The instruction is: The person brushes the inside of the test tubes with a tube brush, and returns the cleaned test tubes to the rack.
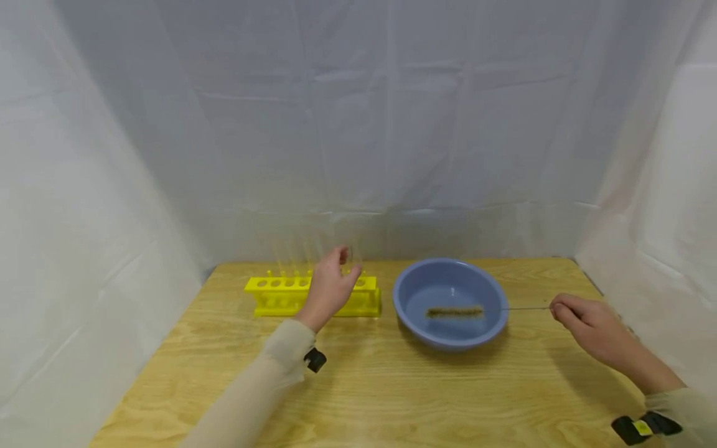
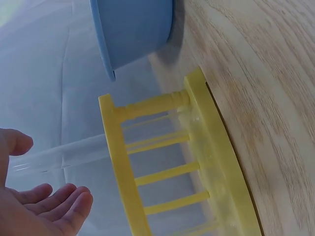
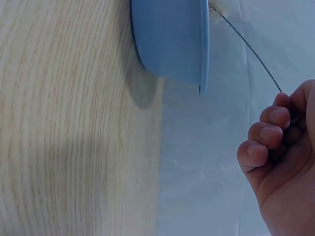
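My right hand (image 1: pixel 596 330) pinches the twisted-wire handle (image 3: pixel 253 53) of a test tube brush, whose brown bristles (image 1: pixel 455 312) lie level over the blue basin (image 1: pixel 493 286). To the left, my left hand (image 1: pixel 330 283) is above the yellow test tube rack (image 1: pixel 269 297), thumb and fingers spread about the upper end of a clear test tube (image 2: pixel 83 151). That tube stands in the rack's end hole nearest the basin. In the left wrist view a gap shows between the fingers (image 2: pixel 64 204) and the glass. More clear tubes (image 1: pixel 291 255) rise faintly from the rack behind this hand.
A wooden table (image 1: pixel 381 392) carries the rack and the basin side by side near its back edge. White sheeting (image 1: pixel 358 143) hangs behind and on both sides. The basin's rim (image 2: pixel 104 44) stands a little right of the rack.
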The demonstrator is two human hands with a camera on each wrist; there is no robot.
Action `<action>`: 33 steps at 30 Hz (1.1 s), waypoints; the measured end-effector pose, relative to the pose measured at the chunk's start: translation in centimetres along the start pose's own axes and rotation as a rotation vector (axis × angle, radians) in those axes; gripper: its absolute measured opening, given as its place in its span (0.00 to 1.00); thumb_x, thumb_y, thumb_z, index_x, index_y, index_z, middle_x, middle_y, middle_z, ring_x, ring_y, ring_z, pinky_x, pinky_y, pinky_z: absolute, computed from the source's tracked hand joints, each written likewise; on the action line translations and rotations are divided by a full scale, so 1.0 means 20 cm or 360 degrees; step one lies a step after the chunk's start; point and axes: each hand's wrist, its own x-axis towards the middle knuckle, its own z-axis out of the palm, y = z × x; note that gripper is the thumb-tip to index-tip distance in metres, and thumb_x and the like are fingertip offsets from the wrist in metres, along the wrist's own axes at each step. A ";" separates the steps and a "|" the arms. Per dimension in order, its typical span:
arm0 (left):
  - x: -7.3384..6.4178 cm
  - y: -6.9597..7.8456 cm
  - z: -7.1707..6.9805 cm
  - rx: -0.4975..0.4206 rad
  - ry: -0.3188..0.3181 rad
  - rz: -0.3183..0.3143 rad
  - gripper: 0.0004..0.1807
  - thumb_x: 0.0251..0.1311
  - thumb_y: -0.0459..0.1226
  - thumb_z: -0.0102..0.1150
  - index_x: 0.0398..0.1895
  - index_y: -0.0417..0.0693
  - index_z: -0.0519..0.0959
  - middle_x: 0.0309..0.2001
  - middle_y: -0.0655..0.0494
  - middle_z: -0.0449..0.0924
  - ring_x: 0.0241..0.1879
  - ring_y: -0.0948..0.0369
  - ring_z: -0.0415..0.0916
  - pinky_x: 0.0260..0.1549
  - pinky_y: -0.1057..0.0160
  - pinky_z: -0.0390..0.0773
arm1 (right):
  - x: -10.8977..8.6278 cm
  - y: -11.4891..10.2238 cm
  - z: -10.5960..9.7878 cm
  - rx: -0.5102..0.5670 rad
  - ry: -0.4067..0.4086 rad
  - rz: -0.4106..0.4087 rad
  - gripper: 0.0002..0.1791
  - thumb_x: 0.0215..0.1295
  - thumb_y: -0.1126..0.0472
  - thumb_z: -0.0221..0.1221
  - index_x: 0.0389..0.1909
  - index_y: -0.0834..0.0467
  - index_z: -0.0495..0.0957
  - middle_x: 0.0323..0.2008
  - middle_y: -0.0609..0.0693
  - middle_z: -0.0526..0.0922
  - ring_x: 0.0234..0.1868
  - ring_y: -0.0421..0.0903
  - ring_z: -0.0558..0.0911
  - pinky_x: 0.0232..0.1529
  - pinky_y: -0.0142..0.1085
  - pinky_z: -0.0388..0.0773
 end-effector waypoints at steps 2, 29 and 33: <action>0.01 0.00 0.02 -0.0016 0.0003 0.0000 0.29 0.71 0.51 0.55 0.66 0.43 0.71 0.60 0.46 0.77 0.59 0.51 0.76 0.58 0.48 0.77 | 0.00 0.00 0.01 0.0010 -0.0006 -0.0006 0.12 0.77 0.68 0.49 0.33 0.51 0.73 0.22 0.41 0.67 0.18 0.32 0.60 0.21 0.32 0.58; 0.02 0.01 0.07 -0.0079 0.0076 0.0056 0.18 0.74 0.41 0.54 0.60 0.41 0.75 0.49 0.48 0.83 0.48 0.54 0.82 0.47 0.54 0.83 | 0.01 -0.01 0.07 0.0121 -0.0094 -0.0028 0.14 0.76 0.68 0.51 0.34 0.47 0.78 0.25 0.37 0.76 0.18 0.32 0.62 0.21 0.30 0.64; 0.02 0.02 0.06 -0.0099 0.0121 0.0096 0.17 0.74 0.41 0.54 0.59 0.40 0.75 0.48 0.48 0.83 0.47 0.55 0.83 0.48 0.54 0.83 | 0.01 -0.01 0.07 0.0134 -0.0109 -0.0018 0.13 0.76 0.68 0.52 0.35 0.48 0.79 0.23 0.36 0.74 0.17 0.32 0.62 0.20 0.30 0.64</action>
